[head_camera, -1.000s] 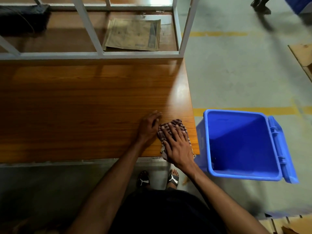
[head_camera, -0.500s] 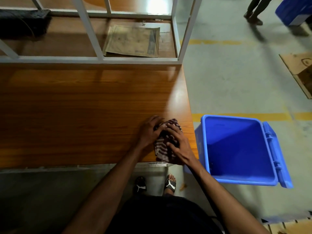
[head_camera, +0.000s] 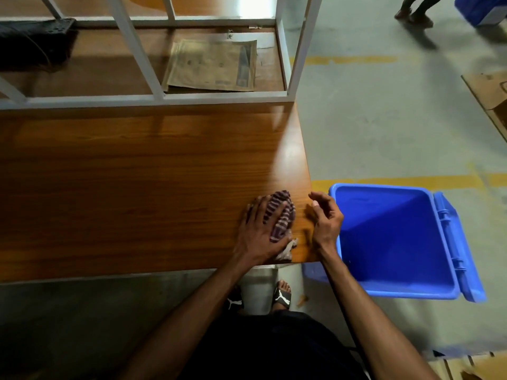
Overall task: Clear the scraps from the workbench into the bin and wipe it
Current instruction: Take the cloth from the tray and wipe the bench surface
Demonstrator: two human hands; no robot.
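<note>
A striped dark cloth (head_camera: 282, 215) lies bunched on the wooden workbench (head_camera: 137, 187) near its front right corner. My left hand (head_camera: 258, 231) lies on top of the cloth, fingers spread over it and pressing it to the wood. My right hand (head_camera: 326, 218) hovers just right of the cloth at the bench's right edge, fingers loosely curled, holding nothing. The blue bin (head_camera: 428, 293) stands on the floor right beside that corner, lid hanging open on its right side, its inside bare as far as I can see.
A grey metal frame (head_camera: 153, 98) stands along the back of the bench, with a folded newspaper (head_camera: 214, 65) and a black object (head_camera: 33, 42) behind it. Cardboard (head_camera: 491, 97) lies on the floor at right. Another person's feet (head_camera: 414, 15) show at top right.
My right hand has come off the cloth and moved right toward the bench edge. My left hand has slid onto the cloth and now covers it alone.
</note>
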